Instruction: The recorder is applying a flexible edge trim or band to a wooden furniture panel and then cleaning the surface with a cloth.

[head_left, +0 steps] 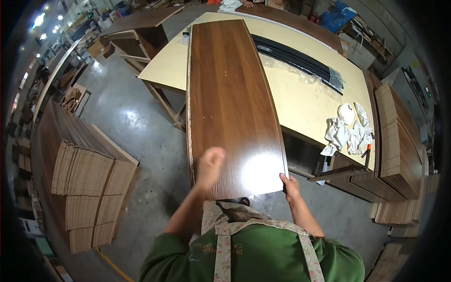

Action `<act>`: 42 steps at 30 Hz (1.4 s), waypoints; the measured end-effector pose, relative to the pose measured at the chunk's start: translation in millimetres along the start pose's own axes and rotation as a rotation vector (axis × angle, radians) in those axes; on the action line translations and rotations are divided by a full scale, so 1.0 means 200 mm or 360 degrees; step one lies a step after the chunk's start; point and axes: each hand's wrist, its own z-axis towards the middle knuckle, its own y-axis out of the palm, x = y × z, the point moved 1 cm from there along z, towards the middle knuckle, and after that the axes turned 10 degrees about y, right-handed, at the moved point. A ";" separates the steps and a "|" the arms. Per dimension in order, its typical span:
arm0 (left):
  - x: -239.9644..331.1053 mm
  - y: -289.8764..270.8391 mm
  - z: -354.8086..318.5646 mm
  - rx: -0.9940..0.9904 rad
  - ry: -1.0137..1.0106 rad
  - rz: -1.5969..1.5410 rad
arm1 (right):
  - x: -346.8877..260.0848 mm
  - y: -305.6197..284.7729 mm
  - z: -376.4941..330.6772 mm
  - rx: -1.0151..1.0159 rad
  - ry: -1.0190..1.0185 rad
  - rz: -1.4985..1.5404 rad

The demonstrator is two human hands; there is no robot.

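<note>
Wood panel (pixel 230 103) gripped at its near end by both hands, white rags (pixel 350 131) and stacked panels (pixel 399 141) beside it.

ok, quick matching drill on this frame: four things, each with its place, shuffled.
1. walnut-brown panel
2. white rags
3. black strips
4. stack of ribbed boards

a. floor, person's left
b. right end of the cream tabletop
c. held by both hands: left hand, right hand
d. tabletop, beyond the panel, in clear wrap

Pairs: 1-c, 2-b, 3-d, 4-a
</note>
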 end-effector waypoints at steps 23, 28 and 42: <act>-0.84 -0.02 -0.02 0.0349 -0.0811 -0.0975 | 0.14 -0.14 -0.01 0.0145 -0.0104 0.0237; -0.89 0.16 -0.28 0.0643 -0.0832 -0.1473 | 0.00 -0.22 0.05 0.0213 -0.0098 0.0195; -0.52 0.12 -0.36 0.0092 -0.1157 -0.1658 | 0.17 0.04 -0.07 0.0351 -0.0536 0.0286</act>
